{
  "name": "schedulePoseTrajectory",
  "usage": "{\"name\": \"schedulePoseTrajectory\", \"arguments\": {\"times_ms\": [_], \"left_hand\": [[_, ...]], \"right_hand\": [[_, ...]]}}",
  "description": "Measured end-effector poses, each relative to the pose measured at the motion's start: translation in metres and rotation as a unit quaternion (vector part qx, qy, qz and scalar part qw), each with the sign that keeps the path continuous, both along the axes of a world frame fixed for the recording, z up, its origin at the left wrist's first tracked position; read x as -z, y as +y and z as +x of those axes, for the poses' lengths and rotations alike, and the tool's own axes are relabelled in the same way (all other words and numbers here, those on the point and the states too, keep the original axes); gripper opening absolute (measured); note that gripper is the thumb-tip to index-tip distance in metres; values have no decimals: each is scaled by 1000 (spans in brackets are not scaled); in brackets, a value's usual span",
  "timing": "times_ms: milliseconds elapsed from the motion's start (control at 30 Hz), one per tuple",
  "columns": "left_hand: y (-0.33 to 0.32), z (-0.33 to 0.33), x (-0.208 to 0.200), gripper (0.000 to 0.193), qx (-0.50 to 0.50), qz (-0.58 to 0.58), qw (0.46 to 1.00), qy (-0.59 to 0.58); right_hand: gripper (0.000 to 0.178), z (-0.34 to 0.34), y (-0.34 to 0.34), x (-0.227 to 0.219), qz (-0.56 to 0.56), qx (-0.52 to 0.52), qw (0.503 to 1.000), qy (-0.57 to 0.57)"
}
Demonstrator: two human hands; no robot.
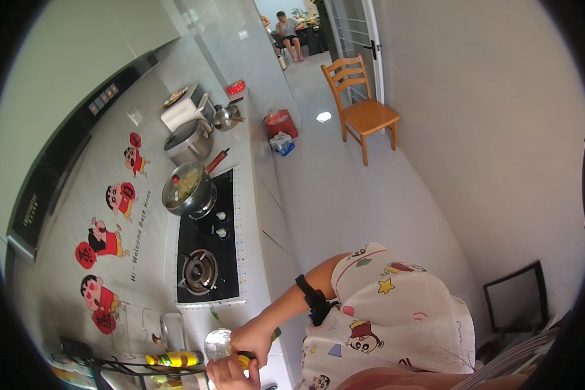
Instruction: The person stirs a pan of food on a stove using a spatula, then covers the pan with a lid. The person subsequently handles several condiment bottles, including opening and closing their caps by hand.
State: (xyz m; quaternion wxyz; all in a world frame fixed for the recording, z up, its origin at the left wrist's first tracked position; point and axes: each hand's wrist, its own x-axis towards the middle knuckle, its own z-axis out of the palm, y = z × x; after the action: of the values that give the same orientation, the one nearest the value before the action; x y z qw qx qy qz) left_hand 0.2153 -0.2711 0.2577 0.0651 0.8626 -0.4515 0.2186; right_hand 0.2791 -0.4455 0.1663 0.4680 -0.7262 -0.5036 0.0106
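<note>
Both my hands meet low in the picture, over the counter's near end. My right hand curls around a small container with a yellow and dark round end; its kind is mostly hidden by my fingers. Against the same container, the bent fingers of my left hand press from below. A shiny round bowl stands right beside my right hand. Something dark green shows past my right wrist, too little to name. My right forearm wears a black strap.
A lidded pan with food sits on the far burner of the black gas stove. Beyond it stand a rice cooker and a small pot. A yellow bottle lies by a black rack. A wooden chair stands behind.
</note>
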Motion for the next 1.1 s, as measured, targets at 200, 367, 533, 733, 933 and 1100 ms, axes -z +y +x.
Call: {"name": "schedulePoseTrajectory", "arguments": {"times_ms": [200, 367, 533, 733, 933, 1100], "left_hand": [[6, -8, -15, 45, 26, 55, 997, -38], [-13, -17, -32, 35, -69, -82, 994, 3], [-21, -17, -34, 33, -58, -117, 990, -51], [-19, -20, -37, 30, -21, -120, 991, -46], [-10, -17, -43, 35, 34, -137, 988, -67], [11, -15, -35, 40, -32, -90, 995, -25]], "right_hand": [[43, -19, 8, -13, 22, 12, 1000, 5], [89, -29, -6, -11, 148, 71, 985, -60], [82, -35, -5, -3, 197, 142, 963, -116], [69, -41, -16, -21, 85, 79, 993, -10], [65, -35, -9, -33, 81, 5, 997, 18], [63, -24, 0, -26, 41, -42, 995, 75]]}}
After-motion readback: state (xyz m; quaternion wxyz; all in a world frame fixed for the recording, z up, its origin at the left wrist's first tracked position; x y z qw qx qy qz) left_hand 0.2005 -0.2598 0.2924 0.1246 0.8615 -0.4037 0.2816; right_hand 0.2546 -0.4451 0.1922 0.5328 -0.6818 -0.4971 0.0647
